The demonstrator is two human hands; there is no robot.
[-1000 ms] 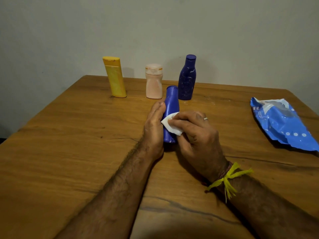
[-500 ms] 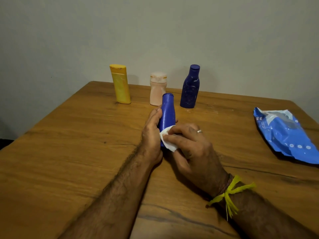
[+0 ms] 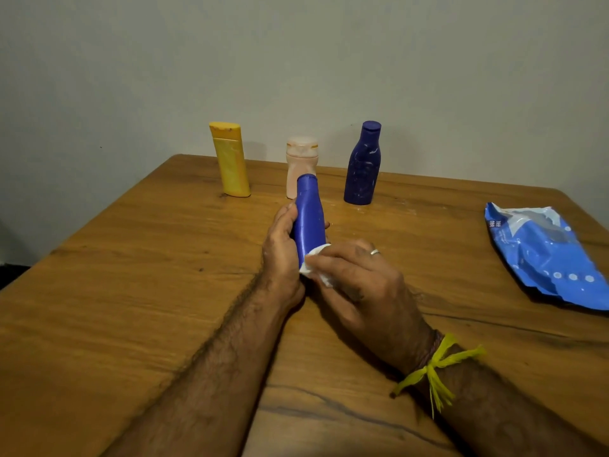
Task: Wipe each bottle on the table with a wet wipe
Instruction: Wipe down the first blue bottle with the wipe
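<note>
Wooden table is stretching out to a pale wall, and I am gripping the blue bottle in my left hand, fingers curled round its side, tilting it away over the table's middle. My right hand is pinching a white wet wipe against its lower end. Far off are standing a yellow bottle, a pink bottle and a dark blue bottle. At right a blue wipes packet is lying crumpled.

Blue bottle, white wipe, yellow bottle
</note>
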